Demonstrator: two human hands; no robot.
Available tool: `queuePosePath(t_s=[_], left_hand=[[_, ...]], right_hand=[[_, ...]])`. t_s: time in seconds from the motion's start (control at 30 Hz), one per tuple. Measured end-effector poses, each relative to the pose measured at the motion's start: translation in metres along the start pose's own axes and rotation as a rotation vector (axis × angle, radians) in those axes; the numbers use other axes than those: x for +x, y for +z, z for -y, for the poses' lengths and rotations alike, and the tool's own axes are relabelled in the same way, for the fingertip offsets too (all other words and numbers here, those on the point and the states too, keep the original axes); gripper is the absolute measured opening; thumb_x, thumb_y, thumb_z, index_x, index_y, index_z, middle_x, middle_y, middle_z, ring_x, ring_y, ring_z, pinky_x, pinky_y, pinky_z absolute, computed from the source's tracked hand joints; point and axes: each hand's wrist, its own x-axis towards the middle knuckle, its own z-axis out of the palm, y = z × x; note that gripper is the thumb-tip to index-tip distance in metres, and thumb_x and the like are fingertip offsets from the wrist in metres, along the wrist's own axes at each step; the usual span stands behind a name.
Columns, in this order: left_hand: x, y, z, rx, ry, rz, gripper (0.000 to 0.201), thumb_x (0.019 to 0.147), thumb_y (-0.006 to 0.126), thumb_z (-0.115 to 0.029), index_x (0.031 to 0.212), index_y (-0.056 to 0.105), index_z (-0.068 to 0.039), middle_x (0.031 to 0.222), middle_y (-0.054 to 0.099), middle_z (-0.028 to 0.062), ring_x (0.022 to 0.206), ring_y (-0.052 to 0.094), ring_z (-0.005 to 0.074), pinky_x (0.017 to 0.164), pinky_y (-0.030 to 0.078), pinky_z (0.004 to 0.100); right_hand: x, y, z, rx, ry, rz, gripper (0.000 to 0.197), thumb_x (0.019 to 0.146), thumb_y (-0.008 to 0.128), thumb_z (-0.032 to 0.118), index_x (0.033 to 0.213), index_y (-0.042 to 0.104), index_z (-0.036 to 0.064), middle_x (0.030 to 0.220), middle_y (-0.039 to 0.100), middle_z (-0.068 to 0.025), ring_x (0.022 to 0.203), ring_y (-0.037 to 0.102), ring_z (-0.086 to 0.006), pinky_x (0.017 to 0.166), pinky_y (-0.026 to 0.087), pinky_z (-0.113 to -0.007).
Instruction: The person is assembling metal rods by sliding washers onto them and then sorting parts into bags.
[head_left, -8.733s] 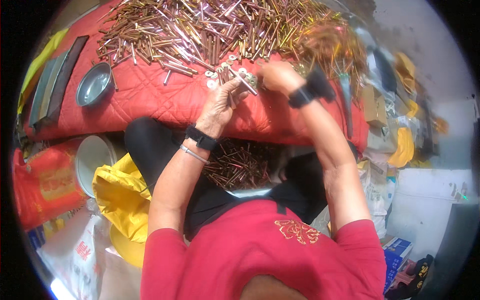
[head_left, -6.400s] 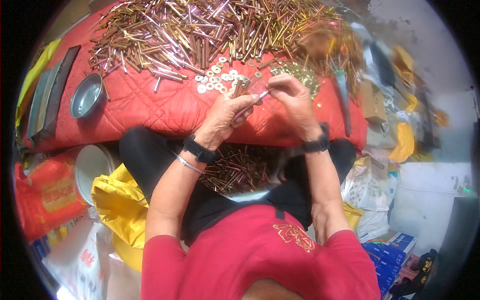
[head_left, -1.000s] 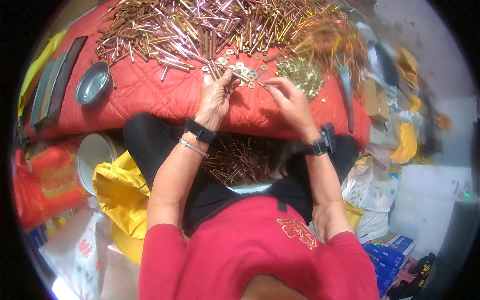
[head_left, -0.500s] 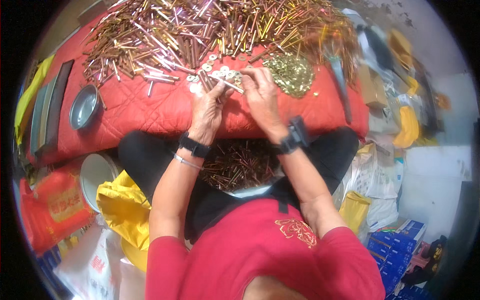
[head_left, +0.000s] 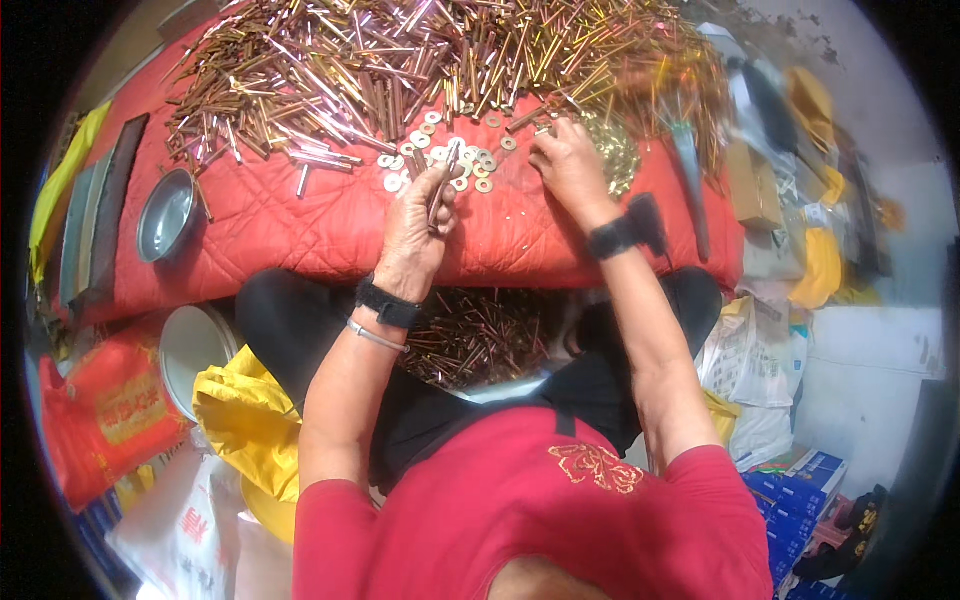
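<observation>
My left hand (head_left: 423,215) is closed around a few slim metal rods (head_left: 437,205), bronze and silvery, which stick up past the thumb. Behind it on the red quilted cover lie scattered flat round washers (head_left: 483,185). My right hand (head_left: 575,175) is to the right of the washers, at the left edge of a pile of small brass-coloured pieces (head_left: 620,155). Its fingers curl together; whatever is between them is hidden. Across the far side spreads a large heap of similar rods (head_left: 400,60).
The red quilted cover (head_left: 320,225) lies over the work surface. A metal bowl (head_left: 168,215) sits at its left and a grey-green pointed strip (head_left: 690,180) at its right. More rods (head_left: 475,340) lie below, between my legs. Bags (head_left: 245,400) and blue boxes (head_left: 800,510) stand around.
My right hand has moved right, away from the left hand, to the brass-coloured pile. The rod that lay slanted between both hands now points upward in my left hand.
</observation>
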Motion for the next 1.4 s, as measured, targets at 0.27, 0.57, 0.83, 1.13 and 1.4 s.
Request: queuePosePath(t_s=[0.27,0.57,0.83,1.13,1.4], left_hand=[[-0.021,0.02,0.002,0.292,0.026,0.101,0.013,0.086,0.064,-0.02,0.088,0.065,-0.007,0.061,0.047,-0.0077,0.045,0.032,0.0004,0.04,0.02,0.0173],[-0.011,0.039,0.001,0.354,-0.036,0.261,0.014,0.085,0.065,-0.02,0.087,0.063,-0.006,0.059,0.044,-0.0084,0.046,0.034,0.0001,0.04,0.02,0.0173],[-0.008,0.01,0.008,1.211,1.274,0.553,0.027,0.076,0.06,-0.007,0.1,0.067,-0.018,0.086,0.058,0.0081,0.076,0.056,0.0253,0.06,0.044,0.0371],[0.005,0.029,0.037,0.692,0.482,0.35,0.012,0.069,0.074,-0.01,0.065,0.066,-0.002,0.054,0.059,0.0041,0.048,0.054,0.0105,0.041,0.038,0.0283],[0.031,0.024,0.037,0.532,0.415,0.262,0.01,0.068,0.073,-0.008,0.064,0.065,-0.002,0.052,0.055,0.0043,0.04,0.047,0.0098,0.037,0.031,0.0265]], right_hand=[[-0.016,-0.024,0.043,0.941,0.322,0.075,0.012,0.081,0.066,0.006,0.093,0.067,0.0059,0.089,0.063,-0.004,0.079,0.057,-0.0119,0.07,0.045,-0.026],[-0.015,-0.049,0.036,1.155,0.156,0.046,0.014,0.086,0.059,-0.001,0.099,0.065,0.0016,0.097,0.061,-0.0031,0.092,0.058,-0.0102,0.081,0.047,-0.024],[-0.02,-0.101,0.109,0.951,0.349,0.339,0.028,0.097,0.045,0.019,0.109,0.061,-0.0005,0.102,0.064,-0.0089,0.095,0.062,-0.0184,0.087,0.049,-0.034],[-0.039,-0.033,-0.044,0.91,0.387,0.528,0.036,0.101,0.041,0.037,0.075,0.048,0.0117,0.062,0.041,0.0066,0.052,0.035,-0.0014,0.048,0.027,-0.019],[-0.009,-0.063,0.03,1.199,0.161,0.578,0.033,0.101,0.042,0.035,0.095,0.057,0.0055,0.083,0.054,-0.0017,0.072,0.05,-0.0076,0.063,0.04,-0.021]])
